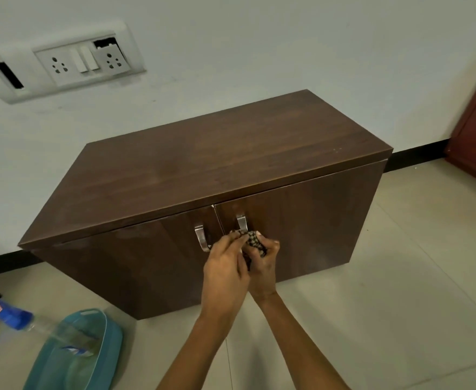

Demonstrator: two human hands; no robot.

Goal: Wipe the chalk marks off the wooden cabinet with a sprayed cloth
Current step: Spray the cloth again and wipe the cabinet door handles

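- Wondering where the cloth (253,241) is, anyone?
- lol it's bunched up between them: left hand (225,273) and right hand (262,267) each clutch it, right in front of the cabinet (231,164) doors, by the right-door handle (241,222).

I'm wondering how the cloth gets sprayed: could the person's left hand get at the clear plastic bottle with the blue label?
Probably yes, once freed. The left hand and right hand both hold the bunched checkered cloth; the clear plastic blue-labelled bottle lies to the left, across a teal basin, nothing between.
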